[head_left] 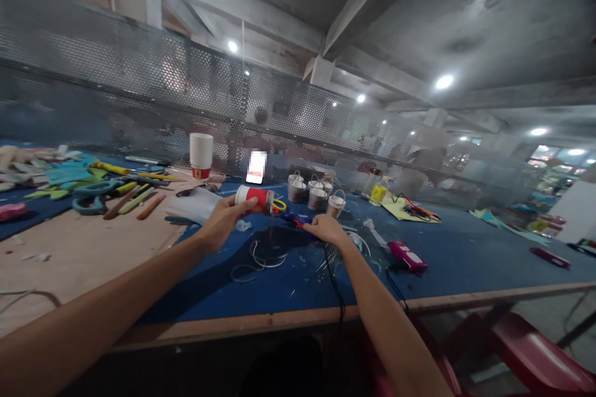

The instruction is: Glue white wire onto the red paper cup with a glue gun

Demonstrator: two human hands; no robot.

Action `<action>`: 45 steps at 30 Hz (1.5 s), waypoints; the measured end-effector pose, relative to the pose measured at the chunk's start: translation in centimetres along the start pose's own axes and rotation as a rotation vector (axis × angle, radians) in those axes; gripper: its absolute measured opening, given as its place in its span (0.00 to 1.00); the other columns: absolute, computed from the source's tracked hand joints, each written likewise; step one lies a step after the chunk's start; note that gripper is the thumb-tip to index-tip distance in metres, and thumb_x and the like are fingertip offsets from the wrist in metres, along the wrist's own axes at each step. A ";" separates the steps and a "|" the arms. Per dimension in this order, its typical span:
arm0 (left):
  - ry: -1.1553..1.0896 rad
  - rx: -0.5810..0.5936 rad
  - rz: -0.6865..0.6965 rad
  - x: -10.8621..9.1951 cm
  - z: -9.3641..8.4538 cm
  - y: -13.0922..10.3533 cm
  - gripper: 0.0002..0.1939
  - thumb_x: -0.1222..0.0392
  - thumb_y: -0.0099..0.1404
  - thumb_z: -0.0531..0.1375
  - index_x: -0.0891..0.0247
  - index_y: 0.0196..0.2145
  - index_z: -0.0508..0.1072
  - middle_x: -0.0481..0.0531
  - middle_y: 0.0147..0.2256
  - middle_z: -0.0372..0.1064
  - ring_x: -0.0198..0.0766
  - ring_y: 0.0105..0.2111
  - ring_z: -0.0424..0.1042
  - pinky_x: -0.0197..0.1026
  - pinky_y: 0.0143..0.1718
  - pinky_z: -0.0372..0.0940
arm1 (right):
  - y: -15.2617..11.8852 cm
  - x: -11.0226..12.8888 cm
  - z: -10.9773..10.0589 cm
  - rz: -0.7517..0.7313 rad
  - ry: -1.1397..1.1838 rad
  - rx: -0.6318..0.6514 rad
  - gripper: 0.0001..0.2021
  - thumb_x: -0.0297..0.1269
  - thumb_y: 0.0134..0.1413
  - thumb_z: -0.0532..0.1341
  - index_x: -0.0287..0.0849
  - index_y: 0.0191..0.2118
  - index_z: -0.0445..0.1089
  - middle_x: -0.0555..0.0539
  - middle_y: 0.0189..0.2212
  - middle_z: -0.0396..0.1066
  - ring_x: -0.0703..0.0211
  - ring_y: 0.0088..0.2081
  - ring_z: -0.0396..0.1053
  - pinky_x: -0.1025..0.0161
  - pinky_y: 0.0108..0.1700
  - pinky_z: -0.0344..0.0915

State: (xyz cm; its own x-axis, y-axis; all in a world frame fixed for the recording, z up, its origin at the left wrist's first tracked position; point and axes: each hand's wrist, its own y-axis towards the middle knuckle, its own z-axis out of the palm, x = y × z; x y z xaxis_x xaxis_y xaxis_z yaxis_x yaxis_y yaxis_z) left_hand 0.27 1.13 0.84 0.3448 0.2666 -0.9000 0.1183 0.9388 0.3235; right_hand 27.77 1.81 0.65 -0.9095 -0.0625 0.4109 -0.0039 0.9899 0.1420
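My left hand (226, 217) is closed around a red and white paper cup (254, 197), which lies on its side in the air with its end facing right. In my right hand (327, 229) is a blue hot glue gun (298, 218) with red parts; its tip points left toward the cup. A black cord hangs down below that hand. A yellow loop (279, 205) shows at the cup's right end; whether it touches the glue gun I cannot tell. Behind my right hand stand several small pale buckets with handles (317, 197).
A stack of paper cups (201, 152) stands back left, near scissors (95, 195) and craft pieces. A lit phone (256, 166) leans at the mesh partition. White cord (267, 257) lies in front; a magenta device (407, 257), a yellow-labelled bottle (378, 192) and wires are right.
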 end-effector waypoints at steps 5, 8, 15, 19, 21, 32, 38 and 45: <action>0.006 -0.040 -0.015 0.0 -1.5 0.3 0.12 0.54 0.54 0.70 0.66 0.31 0.79 0.52 0.28 0.79 0.38 0.29 0.75 0.40 0.37 0.67 | 0.3 0.0 -1.0 -0.020 0.249 -0.109 0.21 0.55 0.56 0.56 0.39 0.29 0.70 0.50 0.23 0.70 0.62 0.26 0.66 0.67 0.27 0.57; 0.040 -0.071 -0.022 0.1 -2.3 0.4 0.13 0.54 0.54 0.70 0.66 0.31 0.79 0.53 0.28 0.79 0.39 0.29 0.75 0.41 0.37 0.68 | 0.0 1.0 -1.0 -0.075 0.585 -0.072 0.24 0.59 0.56 0.55 0.38 0.34 0.70 0.50 0.26 0.71 0.63 0.26 0.67 0.66 0.28 0.62; 0.082 -0.060 -0.065 0.3 -2.4 0.4 0.13 0.53 0.54 0.70 0.65 0.32 0.79 0.54 0.30 0.79 0.42 0.31 0.76 0.41 0.36 0.69 | -2.0 4.3 0.0 -0.212 1.137 0.038 0.18 0.49 0.53 0.63 0.42 0.44 0.63 0.50 0.30 0.73 0.63 0.24 0.69 0.65 0.28 0.66; 0.097 -0.064 -0.102 1.0 -2.2 0.3 0.15 0.53 0.53 0.71 0.64 0.36 0.80 0.55 0.33 0.80 0.44 0.34 0.77 0.41 0.36 0.70 | -2.2 4.3 0.6 -0.299 0.929 -0.098 0.10 0.42 0.54 0.63 0.42 0.35 0.63 0.56 0.21 0.66 0.65 0.22 0.63 0.67 0.29 0.62; 0.099 -0.047 -0.104 1.3 -2.2 0.2 0.16 0.53 0.53 0.71 0.64 0.37 0.80 0.57 0.35 0.81 0.46 0.35 0.78 0.42 0.37 0.70 | -2.1 3.9 0.9 -0.295 0.845 -0.129 0.08 0.40 0.54 0.62 0.42 0.33 0.64 0.56 0.19 0.64 0.65 0.22 0.62 0.66 0.29 0.61; 0.223 0.002 -0.081 1.8 -2.4 -0.2 0.15 0.51 0.56 0.69 0.62 0.39 0.81 0.55 0.37 0.81 0.48 0.39 0.77 0.44 0.43 0.68 | -3.3 4.5 1.3 -0.206 0.740 -0.109 0.15 0.43 0.52 0.62 0.39 0.42 0.76 0.50 0.23 0.70 0.63 0.21 0.62 0.64 0.25 0.59; 0.276 -0.005 -0.055 1.8 -2.2 -0.3 0.13 0.53 0.56 0.69 0.59 0.38 0.81 0.52 0.35 0.81 0.48 0.38 0.77 0.44 0.42 0.67 | -3.5 4.3 2.1 -0.234 0.706 -0.177 0.13 0.41 0.51 0.62 0.41 0.39 0.78 0.48 0.26 0.73 0.59 0.24 0.66 0.62 0.29 0.64; 0.299 0.025 -0.054 1.9 -2.3 -0.5 0.15 0.53 0.59 0.67 0.60 0.43 0.80 0.53 0.37 0.81 0.48 0.39 0.76 0.45 0.43 0.66 | -3.6 3.8 2.5 -0.334 0.528 -0.282 0.15 0.49 0.55 0.64 0.43 0.37 0.78 0.47 0.29 0.76 0.51 0.34 0.73 0.56 0.40 0.68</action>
State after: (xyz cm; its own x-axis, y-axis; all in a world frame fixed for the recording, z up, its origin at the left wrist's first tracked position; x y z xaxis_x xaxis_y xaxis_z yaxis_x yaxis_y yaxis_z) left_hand -1.32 1.69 -1.68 0.0482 0.2722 -0.9610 0.1527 0.9488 0.2764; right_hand 23.32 -1.64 -0.59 -0.5538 -0.4831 0.6781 -0.0756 0.8402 0.5369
